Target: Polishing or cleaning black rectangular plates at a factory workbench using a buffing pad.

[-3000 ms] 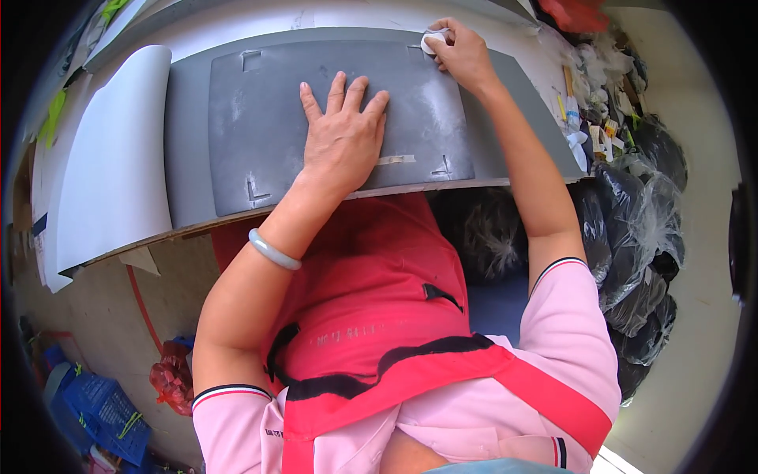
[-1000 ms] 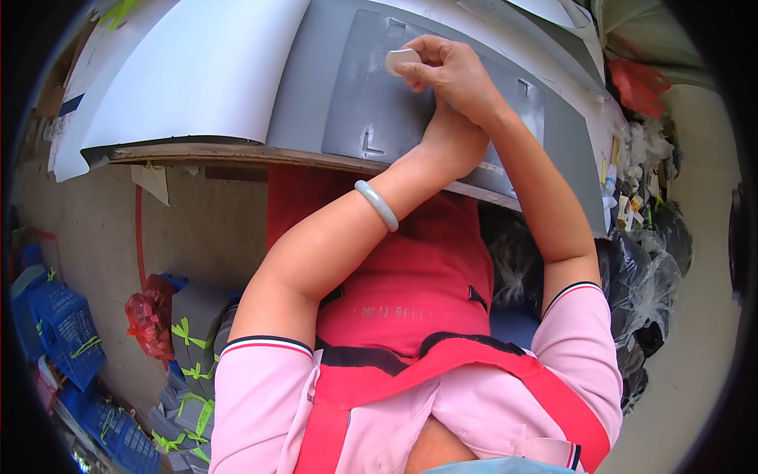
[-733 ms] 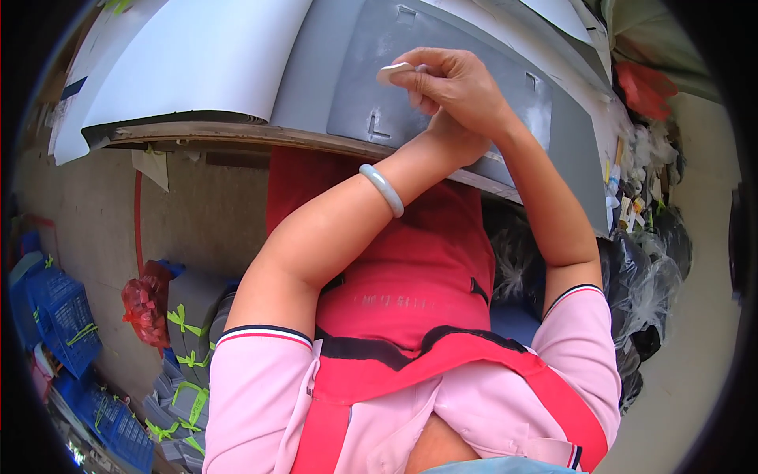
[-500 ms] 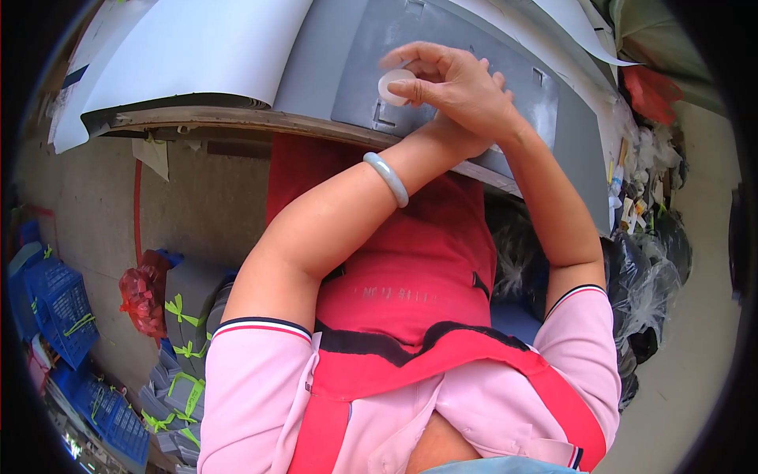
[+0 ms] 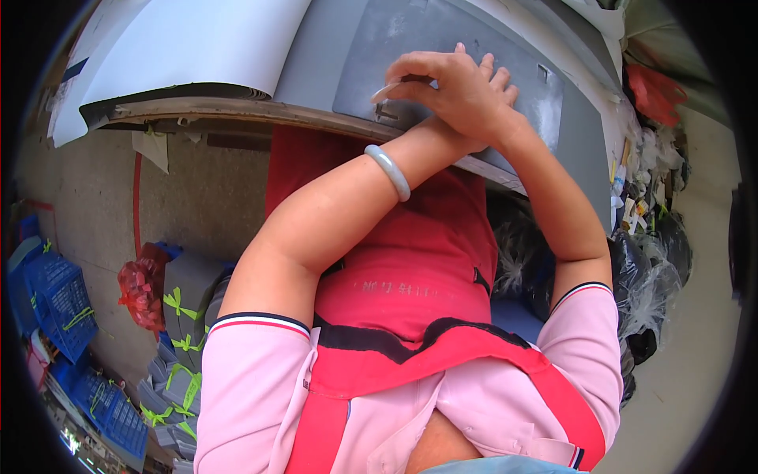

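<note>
My right hand (image 5: 462, 91) crosses over my left wrist and pinches a small white round disc (image 5: 384, 93) between thumb and fingers. The disc now shows nearly edge-on, just above the grey plate (image 5: 359, 87) with small rectangular cut-outs. Beneath the right hand, my left hand (image 5: 500, 79) lies on the plate with its fingers spread, its palm hidden. A pale bangle (image 5: 388, 172) rings the left forearm. Under the plate lies a larger grey sheet (image 5: 306, 75) on the table.
A large white curled sheet (image 5: 189, 55) covers the table's left, above the wooden table edge (image 5: 229, 113). Blue baskets (image 5: 63, 304) and grey bundles tied with green strips (image 5: 185, 316) stand low left, by a red bag (image 5: 142, 292). Plastic bags (image 5: 651, 261) crowd the right.
The white disc has tilted from face-on to nearly edge-on and moved slightly left and down with my right fingers. My left hand's fingers show more, spread on the plate.
</note>
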`<state>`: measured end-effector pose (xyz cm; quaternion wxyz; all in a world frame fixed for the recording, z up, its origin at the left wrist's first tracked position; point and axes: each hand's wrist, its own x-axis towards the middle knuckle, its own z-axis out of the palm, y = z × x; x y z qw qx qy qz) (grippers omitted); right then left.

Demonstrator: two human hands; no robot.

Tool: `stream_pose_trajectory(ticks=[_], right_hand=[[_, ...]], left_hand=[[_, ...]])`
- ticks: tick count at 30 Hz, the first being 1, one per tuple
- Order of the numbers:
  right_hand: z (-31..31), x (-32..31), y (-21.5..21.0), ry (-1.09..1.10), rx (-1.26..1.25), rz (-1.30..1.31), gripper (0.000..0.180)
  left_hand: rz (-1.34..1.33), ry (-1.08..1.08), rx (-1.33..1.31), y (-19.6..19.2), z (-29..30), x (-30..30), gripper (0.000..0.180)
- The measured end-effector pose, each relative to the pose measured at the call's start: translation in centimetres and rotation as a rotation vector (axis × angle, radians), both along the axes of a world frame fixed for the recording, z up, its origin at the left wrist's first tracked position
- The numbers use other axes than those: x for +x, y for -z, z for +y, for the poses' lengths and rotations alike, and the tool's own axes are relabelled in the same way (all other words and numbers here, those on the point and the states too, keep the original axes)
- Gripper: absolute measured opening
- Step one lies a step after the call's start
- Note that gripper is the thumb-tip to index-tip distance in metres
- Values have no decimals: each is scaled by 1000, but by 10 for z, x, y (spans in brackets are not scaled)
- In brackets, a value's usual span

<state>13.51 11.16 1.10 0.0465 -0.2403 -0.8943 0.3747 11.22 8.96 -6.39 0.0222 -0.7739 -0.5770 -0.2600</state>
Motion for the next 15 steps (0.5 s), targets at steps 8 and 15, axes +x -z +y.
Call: stream_pose_trajectory(ticks=[8, 15], right_hand=[[-6, 3, -2, -306, 566, 144, 11], [-12, 4, 0, -279, 689, 100, 23]], left_hand=[[40, 50, -34, -7, -7, -8, 55], [71, 43, -75, -13, -10, -8, 57]])
